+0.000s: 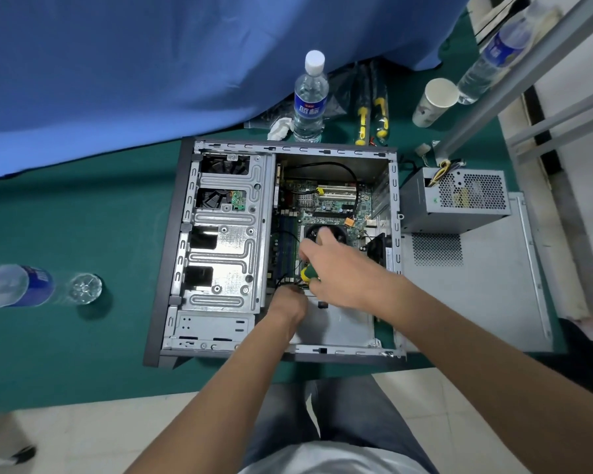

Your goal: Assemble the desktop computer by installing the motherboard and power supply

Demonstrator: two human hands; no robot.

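Right hand (336, 268) clamped round the green-and-yellow handle of a screwdriver (309, 272), held over the lower edge of the motherboard (326, 206). Just at 7 o'clock of it, left hand (288, 304) tucked down among thin black cables (283, 280), fingers hidden, so cannot tell whether curled on anything or loose. Motherboard already lying on the floor of the open case (226, 234), drive cage at 9 o'clock of it, cooler fan (326, 232) half covered by the right knuckles. Power supply (459, 200) not yet fitted, resting outside the case at 3 o'clock on the loose side panel (476, 285). Further out, a water bottle (310, 97) upright at 12 o'clock, a paper cup (435, 100) at 1 o'clock, another bottle (18, 285) lying at 9 o'clock on the green mat (83, 217). Likely trouble: tip slipping off a screw and gouging the board; cables pinched under the head; screw dropped out of sight; bottle knocked toward open electronics.
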